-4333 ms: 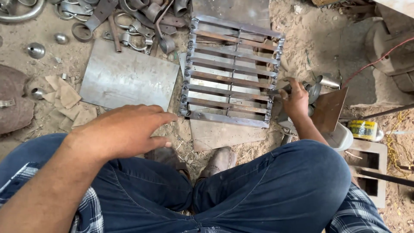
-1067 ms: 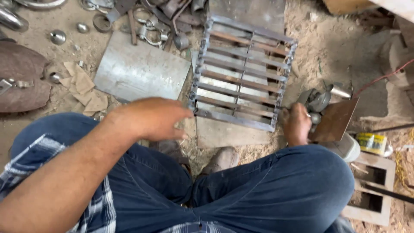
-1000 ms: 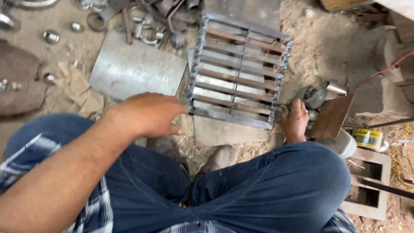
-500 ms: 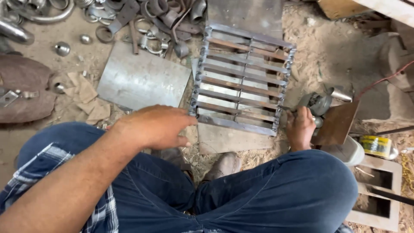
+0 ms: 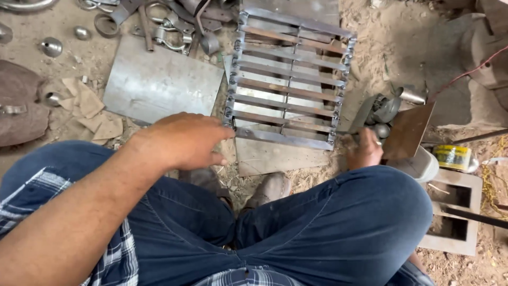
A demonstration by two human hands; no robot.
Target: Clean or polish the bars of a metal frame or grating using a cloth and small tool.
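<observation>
Since the view half a second earlier, the left hand [image 5: 182,140] has slid toward three o'clock, so that its fingers [image 5: 219,132] now meet the near left corner of the metal grille [image 5: 288,79]; the right hand [image 5: 365,151] has hardly shifted. Left to right: a flat steel sheet [image 5: 159,79] lies on the sandy floor [image 5: 391,42] at the ten o'clock of the left hand, just beside the grille's left rail. The left hand rests palm down, fingers extended and loose, holding nothing, the fingertips touching the corner. The grille lies flat on the floor at twelve to one o'clock of those fingers, its long axis running from six toward twelve, its slats crosswise. At its near right corner sits the right hand, curled around what seems to be a thin rod; the grip is partly hidden, so this is uncertain. A grey power tool [image 5: 378,111] and a rusty plate [image 5: 407,130] lie at that hand's one o'clock. Both hands are about equally near the grille, one at each near corner.
</observation>
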